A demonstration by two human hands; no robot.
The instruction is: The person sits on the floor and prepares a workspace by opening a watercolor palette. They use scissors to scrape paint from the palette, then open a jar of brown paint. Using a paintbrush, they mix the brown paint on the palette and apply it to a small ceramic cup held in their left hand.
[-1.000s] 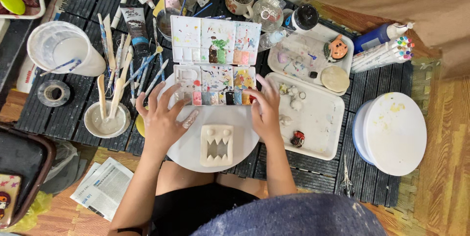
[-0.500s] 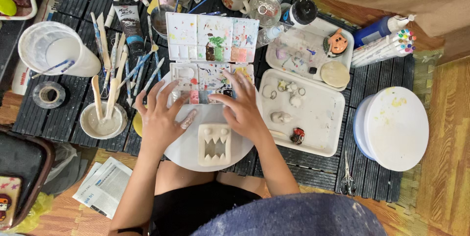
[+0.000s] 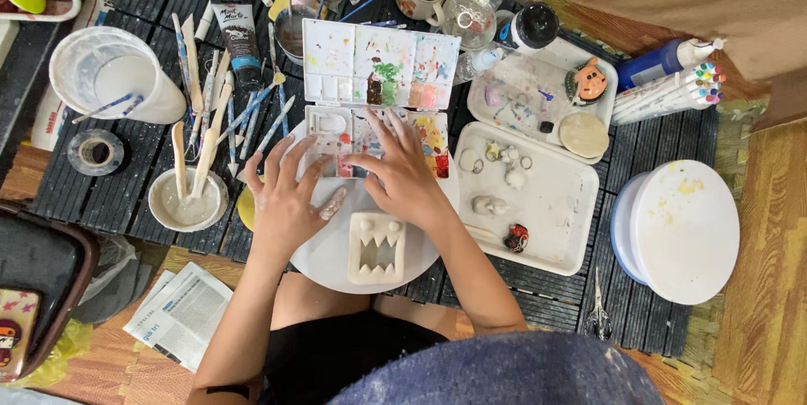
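A white unpainted clay piece shaped like a square toothy mouth [image 3: 376, 247] lies on a round white turntable [image 3: 324, 258] at the near edge of the dark slatted table. My left hand [image 3: 288, 199] rests flat with fingers spread on the turntable, just left of the clay piece. My right hand [image 3: 403, 171] lies flat beyond the piece, fingers spread over the lower half of an open white paint palette [image 3: 378, 77] smeared with many colours. Neither hand holds anything.
Brushes and sculpting tools [image 3: 214, 111] lie to the left, beside a small bowl [image 3: 187, 201] and a clear plastic cup [image 3: 113, 77]. White trays [image 3: 551, 203] with small clay bits sit right; a second white turntable [image 3: 681, 228] stands far right. Scissors [image 3: 598, 308], markers [image 3: 668, 94], newspaper [image 3: 181, 312].
My right hand has slid left from the palette's right edge to its middle, above the clay piece. The left hand has stayed on the turntable.
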